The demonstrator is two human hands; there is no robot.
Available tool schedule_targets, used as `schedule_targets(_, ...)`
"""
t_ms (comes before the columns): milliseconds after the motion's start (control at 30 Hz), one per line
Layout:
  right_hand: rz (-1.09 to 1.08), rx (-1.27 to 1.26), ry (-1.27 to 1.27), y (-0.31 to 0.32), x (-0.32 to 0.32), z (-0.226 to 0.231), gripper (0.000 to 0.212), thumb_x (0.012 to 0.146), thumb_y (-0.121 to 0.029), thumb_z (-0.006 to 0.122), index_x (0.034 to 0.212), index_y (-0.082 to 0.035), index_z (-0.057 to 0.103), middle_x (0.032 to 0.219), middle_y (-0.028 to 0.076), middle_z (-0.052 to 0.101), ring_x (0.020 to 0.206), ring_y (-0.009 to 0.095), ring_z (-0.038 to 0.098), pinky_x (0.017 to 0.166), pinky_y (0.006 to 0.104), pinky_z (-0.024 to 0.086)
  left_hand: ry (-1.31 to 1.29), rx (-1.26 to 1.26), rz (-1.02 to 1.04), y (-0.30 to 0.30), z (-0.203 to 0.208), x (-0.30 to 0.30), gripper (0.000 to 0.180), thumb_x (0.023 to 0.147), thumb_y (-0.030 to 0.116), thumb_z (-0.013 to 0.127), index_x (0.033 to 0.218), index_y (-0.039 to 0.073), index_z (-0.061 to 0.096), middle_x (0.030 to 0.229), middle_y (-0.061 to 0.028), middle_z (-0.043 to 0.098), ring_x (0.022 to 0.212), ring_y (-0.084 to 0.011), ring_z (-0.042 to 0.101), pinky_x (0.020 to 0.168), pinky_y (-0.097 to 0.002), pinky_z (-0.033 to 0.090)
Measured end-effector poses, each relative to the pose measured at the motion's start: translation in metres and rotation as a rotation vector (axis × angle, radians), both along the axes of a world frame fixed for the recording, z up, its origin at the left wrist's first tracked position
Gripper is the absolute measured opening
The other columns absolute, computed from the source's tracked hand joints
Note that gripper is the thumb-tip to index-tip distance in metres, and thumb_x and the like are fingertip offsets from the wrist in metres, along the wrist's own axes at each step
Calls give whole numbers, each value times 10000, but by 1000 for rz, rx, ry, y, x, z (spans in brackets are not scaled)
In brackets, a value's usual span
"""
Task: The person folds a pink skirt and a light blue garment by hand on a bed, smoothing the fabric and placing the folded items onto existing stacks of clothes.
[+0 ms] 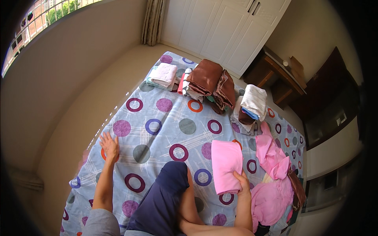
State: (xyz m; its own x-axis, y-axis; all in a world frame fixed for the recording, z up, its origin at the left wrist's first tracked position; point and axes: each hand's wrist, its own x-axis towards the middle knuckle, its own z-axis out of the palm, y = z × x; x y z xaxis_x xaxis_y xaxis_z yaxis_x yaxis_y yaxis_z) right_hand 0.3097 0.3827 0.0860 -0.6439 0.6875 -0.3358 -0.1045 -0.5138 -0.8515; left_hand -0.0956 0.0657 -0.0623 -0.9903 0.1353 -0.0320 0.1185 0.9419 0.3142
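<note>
My right hand [243, 182] grips the right edge of a folded pink cloth [226, 163], thumb on top and the other fingers hidden beneath. The cloth is a flat, neat rectangle above the patterned bedsheet [165, 135]; whether it touches the sheet I cannot tell. Fingers spread, my left hand [110, 146] rests on the sheet near the bed's left edge and holds nothing. To the right of the folded cloth lie crumpled pink clothes [271, 198], with another loose pink garment [271, 157] just beyond them.
Farther up the bed stand a small stack of pale towels [164, 74], folded brown fabric [204, 76] and a pile topped with white cloth [254, 100]. A brown item [296, 187] lies by the right edge. White wardrobe doors [212, 27] and a wooden desk [285, 72] stand beyond.
</note>
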Motion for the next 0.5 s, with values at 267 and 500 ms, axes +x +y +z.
schedule_targets(267, 376, 0, -81, 7, -124, 59, 513, 772, -26, 534, 1242, -9, 332, 1121, 114, 494, 984, 205, 523, 850, 304, 416, 83, -120, -97, -55, 4, 5, 649, 802, 465, 395, 1264, 18, 307, 1292, -178, 323, 1192, -371, 270, 971, -472, 200)
schedule_targets(500, 667, 12, -29, 20, -290, 90, 438, 801, -18, 493, 1216, -4, 355, 1109, 131, 500, 987, 213, 523, 868, 317, 410, 131, -102, -96, -63, 9, 0, 645, 756, 444, 472, 1239, 34, 352, 1192, -181, 416, 1073, -334, 394, 924, -438, 274)
